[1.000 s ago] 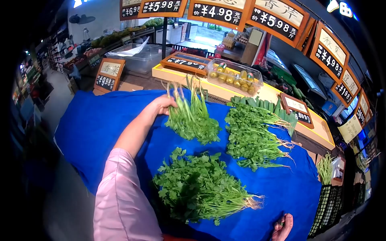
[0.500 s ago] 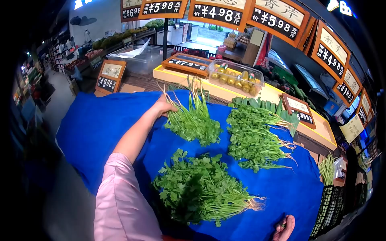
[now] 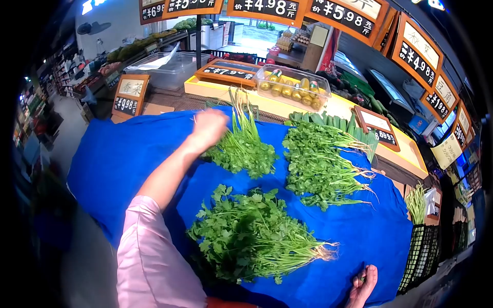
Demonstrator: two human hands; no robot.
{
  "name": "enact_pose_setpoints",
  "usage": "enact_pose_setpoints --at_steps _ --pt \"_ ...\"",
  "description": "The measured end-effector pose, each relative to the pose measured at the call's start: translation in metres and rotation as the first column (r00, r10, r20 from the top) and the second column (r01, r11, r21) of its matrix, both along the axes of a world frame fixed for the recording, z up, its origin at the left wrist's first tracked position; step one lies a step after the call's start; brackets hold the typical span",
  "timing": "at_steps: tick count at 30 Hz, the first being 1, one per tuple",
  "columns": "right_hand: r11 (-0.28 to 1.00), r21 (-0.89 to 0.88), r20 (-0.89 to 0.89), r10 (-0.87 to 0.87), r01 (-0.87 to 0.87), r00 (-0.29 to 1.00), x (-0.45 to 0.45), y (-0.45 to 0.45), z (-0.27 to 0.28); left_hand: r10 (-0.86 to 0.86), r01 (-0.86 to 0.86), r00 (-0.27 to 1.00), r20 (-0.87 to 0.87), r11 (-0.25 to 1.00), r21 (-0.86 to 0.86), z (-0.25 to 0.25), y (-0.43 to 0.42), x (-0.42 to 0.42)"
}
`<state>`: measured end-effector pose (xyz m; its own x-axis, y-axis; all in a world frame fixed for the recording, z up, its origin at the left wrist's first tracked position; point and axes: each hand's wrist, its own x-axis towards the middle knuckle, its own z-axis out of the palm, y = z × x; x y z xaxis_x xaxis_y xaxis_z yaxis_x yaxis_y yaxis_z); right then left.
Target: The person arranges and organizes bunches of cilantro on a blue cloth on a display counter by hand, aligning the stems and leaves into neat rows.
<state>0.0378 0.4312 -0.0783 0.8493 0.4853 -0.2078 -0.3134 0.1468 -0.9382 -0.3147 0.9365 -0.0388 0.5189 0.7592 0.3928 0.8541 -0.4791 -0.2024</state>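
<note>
At the back of the blue cloth (image 3: 123,169), my left hand (image 3: 210,127) is over the left edge of a small bunch of coriander (image 3: 244,151). That hand is smeared by motion, and its fingers cannot be made out. The bunch lies with roots pointing away from me. Nearest me is a larger coriander bunch (image 3: 251,233), its pale roots to the right. Several small coriander bunches (image 3: 318,164) form a column at the right. My right hand (image 3: 363,281) rests low on the right of the cloth, fingers curled around something small and dark.
Behind the cloth runs a yellow-edged ledge (image 3: 226,92) with a clear box of golden-green fruit (image 3: 292,87). A coriander price sign (image 3: 129,96) stands at the back left. Leeks (image 3: 354,131) lie behind the right bunches. A black crate (image 3: 418,251) holds long beans (image 3: 417,203).
My left hand has shifted slightly up and turned over beside the back bunch, hiding the stems there. My right hand stays curled in about the same place. The view has tilted a little.
</note>
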Motion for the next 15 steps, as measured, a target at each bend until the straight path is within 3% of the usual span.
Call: enact_pose_setpoints --at_steps 1,2,3,4,6,7,10,11,14,15 --pt "1.0 -0.007 0.002 0.004 -0.004 1.0 0.0 0.0 0.0 -0.305 0.31 0.95 0.064 0.946 -0.094 -0.009 0.0 0.009" --pt "1.0 -0.012 0.011 0.003 -0.003 1.0 -0.001 0.0 0.001 -0.57 0.589 0.807 0.154 0.792 -0.16 -0.019 0.0 0.018" --pt "1.0 -0.014 0.022 0.002 -0.002 1.0 -0.001 0.002 0.002 -0.608 0.628 0.778 0.158 0.75 -0.209 -0.032 -0.002 0.027" --pt "1.0 -0.013 0.034 0.0 0.0 0.999 0.0 0.003 0.004 -0.645 0.664 0.747 0.162 0.704 -0.253 -0.037 -0.008 0.033" --pt "1.0 -0.011 0.044 -0.015 0.016 0.999 -0.002 0.003 0.003 -0.517 0.459 0.855 0.035 0.724 -0.515 -0.028 -0.017 0.033" --pt "1.0 -0.009 0.046 -0.025 0.025 0.999 -0.002 0.002 0.002 -0.491 0.363 0.867 -0.084 0.739 -0.568 -0.019 -0.02 0.029" --pt "1.0 0.019 0.005 -0.016 0.016 1.0 -0.002 0.001 -0.004 -0.492 0.299 0.862 -0.124 0.69 -0.659 -0.001 -0.032 0.015" --pt "1.0 0.008 -0.014 -0.015 0.015 1.0 -0.002 0.002 -0.002 -0.483 0.354 0.875 0.019 0.614 -0.705 -0.013 -0.016 0.011" --pt "1.0 0.023 0.004 0.008 -0.008 1.0 0.003 -0.002 -0.006 -0.445 0.526 0.85 0.283 0.674 -0.518 -0.007 -0.003 0.027" --pt "0.997 0.072 0.012 0.019 -0.019 1.0 0.012 -0.007 -0.017 -0.494 0.568 0.823 0.281 0.734 -0.373 -0.006 0.002 0.037"
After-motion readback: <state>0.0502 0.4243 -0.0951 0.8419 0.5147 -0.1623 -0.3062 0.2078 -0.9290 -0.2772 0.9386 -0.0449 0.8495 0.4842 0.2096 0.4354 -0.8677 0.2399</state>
